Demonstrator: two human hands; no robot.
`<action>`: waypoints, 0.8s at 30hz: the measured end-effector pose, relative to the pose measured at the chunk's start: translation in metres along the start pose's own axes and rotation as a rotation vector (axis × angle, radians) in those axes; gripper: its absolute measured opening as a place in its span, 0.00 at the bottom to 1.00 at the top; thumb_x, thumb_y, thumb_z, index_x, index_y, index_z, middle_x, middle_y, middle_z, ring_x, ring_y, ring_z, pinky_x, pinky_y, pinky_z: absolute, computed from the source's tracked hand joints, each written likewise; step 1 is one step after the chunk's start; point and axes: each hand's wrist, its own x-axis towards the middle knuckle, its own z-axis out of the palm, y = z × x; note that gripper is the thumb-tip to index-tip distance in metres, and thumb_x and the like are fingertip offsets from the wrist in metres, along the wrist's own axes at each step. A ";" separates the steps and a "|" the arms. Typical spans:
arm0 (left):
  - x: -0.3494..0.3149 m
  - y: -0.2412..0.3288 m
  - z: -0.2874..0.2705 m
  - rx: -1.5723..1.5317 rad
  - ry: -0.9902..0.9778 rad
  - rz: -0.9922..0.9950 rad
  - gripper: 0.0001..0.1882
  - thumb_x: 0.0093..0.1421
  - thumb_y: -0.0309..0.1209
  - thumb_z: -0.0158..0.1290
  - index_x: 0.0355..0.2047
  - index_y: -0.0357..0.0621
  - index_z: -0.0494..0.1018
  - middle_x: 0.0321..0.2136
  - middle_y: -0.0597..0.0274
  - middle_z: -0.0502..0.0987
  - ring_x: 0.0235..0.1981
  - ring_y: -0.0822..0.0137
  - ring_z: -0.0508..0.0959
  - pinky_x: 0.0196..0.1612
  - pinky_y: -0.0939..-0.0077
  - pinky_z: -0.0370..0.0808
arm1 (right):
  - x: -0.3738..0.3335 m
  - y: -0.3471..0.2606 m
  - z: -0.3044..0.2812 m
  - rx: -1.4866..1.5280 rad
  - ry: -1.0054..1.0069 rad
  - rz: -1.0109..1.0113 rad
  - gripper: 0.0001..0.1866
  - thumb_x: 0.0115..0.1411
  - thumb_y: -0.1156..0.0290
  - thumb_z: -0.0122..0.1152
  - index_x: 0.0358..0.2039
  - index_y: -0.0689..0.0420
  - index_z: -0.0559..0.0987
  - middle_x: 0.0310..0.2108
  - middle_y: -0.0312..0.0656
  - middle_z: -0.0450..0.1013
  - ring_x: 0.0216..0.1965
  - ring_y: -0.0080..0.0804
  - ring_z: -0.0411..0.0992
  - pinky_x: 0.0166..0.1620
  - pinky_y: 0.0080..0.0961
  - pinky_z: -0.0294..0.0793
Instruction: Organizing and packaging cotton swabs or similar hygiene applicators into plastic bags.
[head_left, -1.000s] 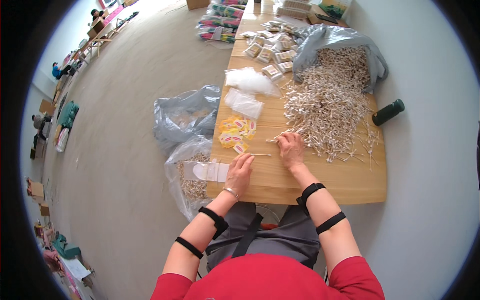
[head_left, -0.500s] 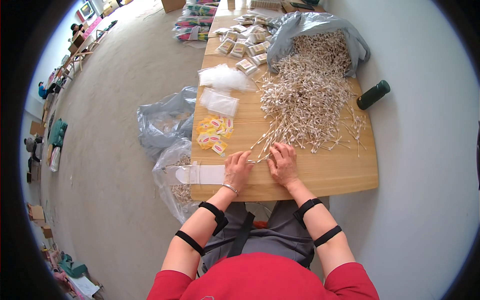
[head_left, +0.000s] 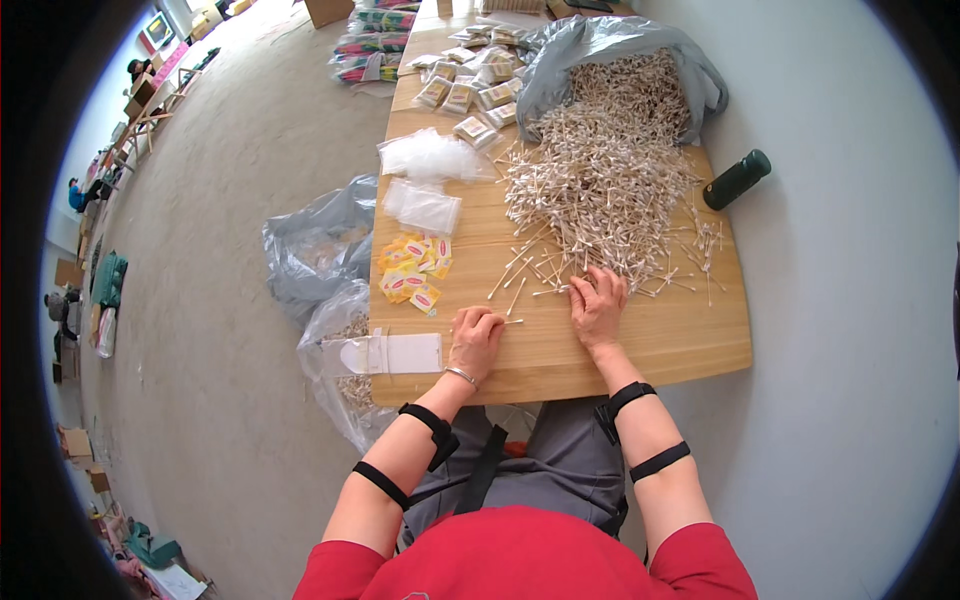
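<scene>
My left hand [head_left: 476,340] rests near the table's front edge, fingers closed on a few cotton swabs; a white tip sticks out past its thumb side. Farther right, my right hand [head_left: 599,308] pinches a cotton swab [head_left: 548,291] at the near edge of a large loose heap of cotton swabs [head_left: 605,190]. Its palm faces down, and the exact number held is hidden. Several stray swabs lie between the two hands. Beside my left hand is a white plastic strip [head_left: 415,353] with a rounded end and bands across it, reaching past the table's left edge.
The heap spills from a grey plastic bag [head_left: 545,75]. Yellow-and-white cards [head_left: 410,272] and clear small bags [head_left: 425,207] lie at left; filled packets [head_left: 462,95] are behind. A dark green bottle [head_left: 737,180] stands at right by the wall. Bags [head_left: 320,245] hang beside the table.
My right hand has moved right, away from my left hand, to the heap's near edge. My left hand stays nearly in place, holding swabs. The view has shifted slightly.
</scene>
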 end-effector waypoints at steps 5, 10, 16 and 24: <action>-0.002 0.001 -0.003 0.019 -0.019 0.045 0.05 0.49 0.26 0.58 0.28 0.47 0.75 0.33 0.63 0.74 0.40 0.58 0.71 0.44 0.64 0.66 | -0.002 -0.041 0.009 -0.068 -0.099 0.088 0.15 0.47 0.59 0.64 0.37 0.48 0.78 0.41 0.34 0.67 0.49 0.35 0.61 0.54 0.38 0.56; -0.002 0.004 -0.001 0.012 0.000 0.062 0.05 0.49 0.26 0.58 0.28 0.47 0.75 0.32 0.64 0.73 0.40 0.58 0.71 0.44 0.63 0.66 | 0.012 -0.075 0.022 -0.032 -0.177 0.174 0.24 0.44 0.54 0.67 0.40 0.51 0.76 0.40 0.34 0.67 0.46 0.35 0.61 0.52 0.38 0.56; -0.002 0.004 -0.001 0.004 0.011 0.038 0.06 0.48 0.25 0.59 0.28 0.47 0.75 0.33 0.63 0.73 0.40 0.57 0.71 0.45 0.63 0.67 | -0.005 -0.079 0.029 0.131 -0.240 0.058 0.18 0.46 0.60 0.66 0.39 0.49 0.78 0.39 0.35 0.67 0.45 0.34 0.62 0.50 0.37 0.57; -0.002 0.005 -0.008 -0.039 -0.009 0.017 0.14 0.45 0.25 0.61 0.34 0.47 0.74 0.37 0.59 0.72 0.44 0.56 0.70 0.48 0.63 0.66 | -0.008 -0.077 0.025 0.188 -0.158 0.100 0.15 0.47 0.66 0.65 0.38 0.48 0.79 0.37 0.33 0.69 0.43 0.32 0.65 0.51 0.36 0.56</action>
